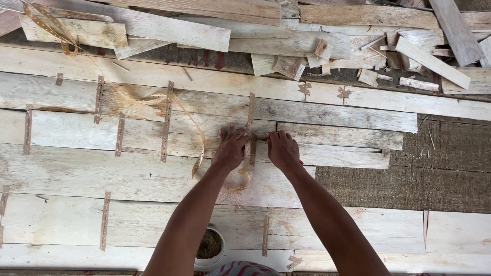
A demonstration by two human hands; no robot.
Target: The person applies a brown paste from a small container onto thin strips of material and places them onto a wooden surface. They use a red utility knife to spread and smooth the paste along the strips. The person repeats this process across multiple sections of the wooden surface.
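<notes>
Perforated tan strip (250, 125) laid upright across the seam between pale veneer sheets (153, 174), near the middle of the layered floor of boards. Left hand (230, 149) pressed flat on the strip's lower end, fingers spread and down on wood and strip, not closed round anything. Right hand (283, 148) just beside, fingers curled together over something small at the strip's edge; a sliver of red at the heel of the hand, kind of tool not to be told. Loose curling length of the same strip (197, 143) trailing left from under the left hand, looping back over the boards. Further out, many short strips already fixed across seams to the left (166, 122) and below (105, 220), plus small bow-shaped patches (343, 93) up right. By the look of it, well advanced on the left half; right side less so, with a stretch of coarse brown matting (440, 168) bare of sheets. Offcuts and scrap pieces (368, 61) heaped along the top. White bowl of brownish stuff (209, 245) down between the forearms.
</notes>
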